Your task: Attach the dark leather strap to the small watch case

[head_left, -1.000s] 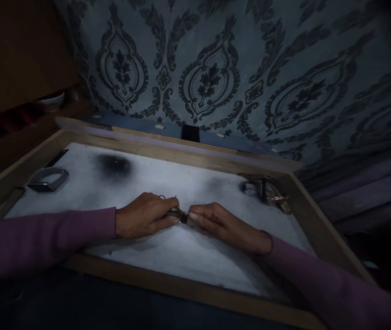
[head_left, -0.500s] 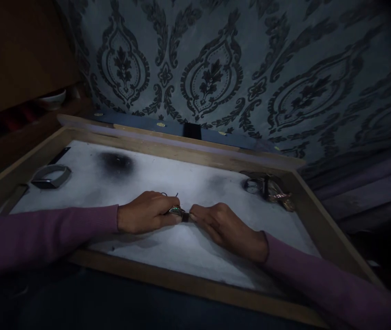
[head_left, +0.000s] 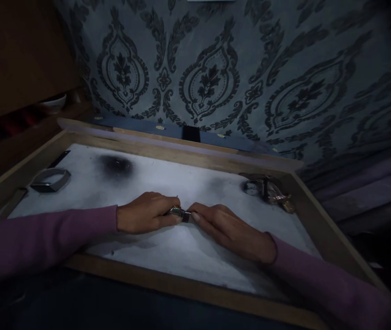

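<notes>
My left hand (head_left: 149, 212) is closed round a small wristwatch (head_left: 175, 211), its shiny case showing between thumb and fingers. A short dark piece (head_left: 186, 217), looking like its strap, sticks out to the right. My right hand (head_left: 231, 231) pinches with thumb and forefinger at that end. A thin shiny sliver shows at these fingertips; I cannot tell if it belongs to the watch or is separate. Both hands are over the white bottom of a shallow wooden drawer or tray (head_left: 195, 280), near its middle.
At the left of the tray lies a grey-banded watch (head_left: 51, 180), with dark flat strips (head_left: 59, 159) by the wall. Several watches (head_left: 267, 190) are heaped in the right back corner. Patterned wallpaper (head_left: 209, 82) rises behind. A white bowl (head_left: 53, 103) sits on a shelf at left.
My right fingertips have shifted slightly, and a thin shiny sliver now shows between them and the watch. My left hand keeps its hold. The view has tilted a little.
</notes>
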Action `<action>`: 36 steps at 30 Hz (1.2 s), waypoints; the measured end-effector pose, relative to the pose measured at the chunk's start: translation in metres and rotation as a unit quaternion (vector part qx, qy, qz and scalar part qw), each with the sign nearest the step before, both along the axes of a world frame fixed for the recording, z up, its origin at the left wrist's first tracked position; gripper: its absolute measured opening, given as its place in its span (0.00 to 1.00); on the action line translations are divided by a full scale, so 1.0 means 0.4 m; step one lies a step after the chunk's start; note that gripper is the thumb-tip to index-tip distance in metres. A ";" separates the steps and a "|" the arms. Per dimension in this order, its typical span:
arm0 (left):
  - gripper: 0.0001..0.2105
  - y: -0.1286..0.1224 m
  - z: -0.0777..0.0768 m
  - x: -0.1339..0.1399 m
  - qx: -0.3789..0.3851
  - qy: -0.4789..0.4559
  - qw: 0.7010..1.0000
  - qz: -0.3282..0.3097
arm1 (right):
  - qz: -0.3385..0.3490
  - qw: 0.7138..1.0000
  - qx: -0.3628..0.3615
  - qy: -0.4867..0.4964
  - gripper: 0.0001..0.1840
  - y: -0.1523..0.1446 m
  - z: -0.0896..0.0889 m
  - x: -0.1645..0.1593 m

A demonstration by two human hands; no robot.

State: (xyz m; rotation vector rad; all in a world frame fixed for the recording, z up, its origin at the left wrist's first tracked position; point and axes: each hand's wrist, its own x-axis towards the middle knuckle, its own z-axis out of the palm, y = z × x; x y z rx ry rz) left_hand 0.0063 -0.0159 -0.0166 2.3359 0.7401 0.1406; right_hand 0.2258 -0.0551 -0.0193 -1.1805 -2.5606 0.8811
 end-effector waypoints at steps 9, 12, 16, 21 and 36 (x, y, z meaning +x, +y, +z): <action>0.10 -0.001 -0.008 -0.005 0.029 -0.022 0.999 -0.014 | 0.007 0.999 -0.049 0.018 0.19 0.016 -0.003 0.011; 0.10 -0.003 -0.005 -0.006 0.027 -0.031 0.999 -0.012 | 0.000 0.998 -0.054 0.009 0.17 0.014 -0.001 0.014; 0.10 -0.007 -0.003 -0.004 0.035 -0.029 0.999 -0.008 | -0.013 0.997 -0.065 -0.024 0.14 0.005 0.010 0.009; 0.10 -0.009 -0.008 -0.003 0.056 -0.023 0.998 -0.012 | -0.005 0.998 -0.063 -0.010 0.16 0.000 0.020 0.003; 0.10 -0.013 -0.014 -0.005 0.059 -0.034 0.998 -0.019 | -0.017 0.975 -0.184 0.125 0.25 0.006 0.010 0.003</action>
